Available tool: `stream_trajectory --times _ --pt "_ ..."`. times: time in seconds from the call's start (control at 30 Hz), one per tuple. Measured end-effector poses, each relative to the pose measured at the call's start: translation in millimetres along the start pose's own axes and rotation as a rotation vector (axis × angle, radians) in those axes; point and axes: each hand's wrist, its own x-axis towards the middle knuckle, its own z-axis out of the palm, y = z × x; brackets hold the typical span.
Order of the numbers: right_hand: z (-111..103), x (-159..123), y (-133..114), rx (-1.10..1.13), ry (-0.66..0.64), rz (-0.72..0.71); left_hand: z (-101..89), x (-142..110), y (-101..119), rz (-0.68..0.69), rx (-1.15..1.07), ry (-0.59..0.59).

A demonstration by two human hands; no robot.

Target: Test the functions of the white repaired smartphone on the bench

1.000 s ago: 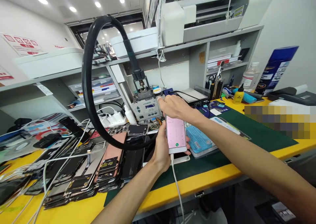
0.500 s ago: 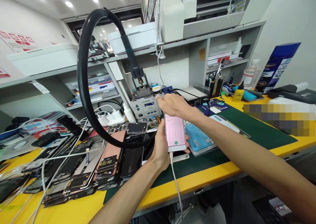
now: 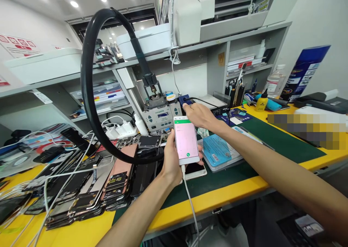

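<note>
My left hand [image 3: 172, 160] is wrapped round a white smartphone [image 3: 187, 140], its thumb along one side and fingertips showing at the other. The lit screen is pale pink with a green bar at the top and a green call button near the bottom. A white cable [image 3: 190, 196] is plugged into the phone's lower end. My right hand [image 3: 199, 112] is just off the phone's upper right corner, fingers curled in; I see nothing in it, though its underside is hidden. Beneath the held phone, another white-framed phone [image 3: 199, 171] lies on the green mat [image 3: 217, 183].
A thick black hose [image 3: 88, 76] arches up at left. Behind the phone stands a grey control unit [image 3: 157, 120]. Stacked phone screens and parts [image 3: 116, 185] cover the left side. A blue packet [image 3: 216, 151] lies right of the phone; a yellow bottle [image 3: 261, 102] stands farther right.
My right hand has moved off the phone's top toward the right, uncovering the upper screen and its green bar. The phone in my left hand has shifted slightly left and up.
</note>
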Motion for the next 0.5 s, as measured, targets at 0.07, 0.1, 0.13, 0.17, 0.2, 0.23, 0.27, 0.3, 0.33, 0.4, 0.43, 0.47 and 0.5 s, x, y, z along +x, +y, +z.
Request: stream_trajectory --times 0.07,0.1,0.13,0.17,0.2,0.23,0.27,0.3,0.33,0.4,0.43,0.47,0.5 --pt "1 -2 8 0.137 -0.034 0.059 -1.3 -1 5 0.062 0.002 -0.009" --pt "3 -4 11 0.234 -0.083 0.109 -2.5 -1 7 0.092 -0.005 -0.012" --pt "4 -7 12 0.354 -0.153 0.162 -4.0 -1 9 0.114 -0.019 -0.012" --pt "5 -12 12 0.496 -0.240 0.205 -5.7 0 11 0.127 -0.039 -0.009" --pt "5 -17 10 0.653 -0.341 0.229 -7.5 1 12 0.129 -0.065 -0.007" --pt "6 -22 8 0.812 -0.438 0.211 -9.2 2 13 0.128 -0.091 -0.002" --pt "6 -28 5 0.939 -0.541 0.158 -10.6 4 14 0.126 -0.113 0.012" --pt "7 -33 2 1.014 -0.618 0.113 -11.6 5 14 0.124 -0.130 0.035" --pt "7 -38 -1 1.043 -0.670 0.086 -12.2 6 15 0.126 -0.143 0.063" --pt "9 -45 -6 1.013 -0.688 0.045 -12.2 8 16 0.129 -0.160 0.120" --pt "11 -47 -7 0.981 -0.677 0.034 -11.9 9 16 0.127 -0.164 0.144" --pt "12 -48 -8 0.949 -0.664 0.023 -11.5 9 17 0.124 -0.165 0.163" --pt "14 -49 -9 0.919 -0.653 0.013 -11.2 9 17 0.121 -0.165 0.177"
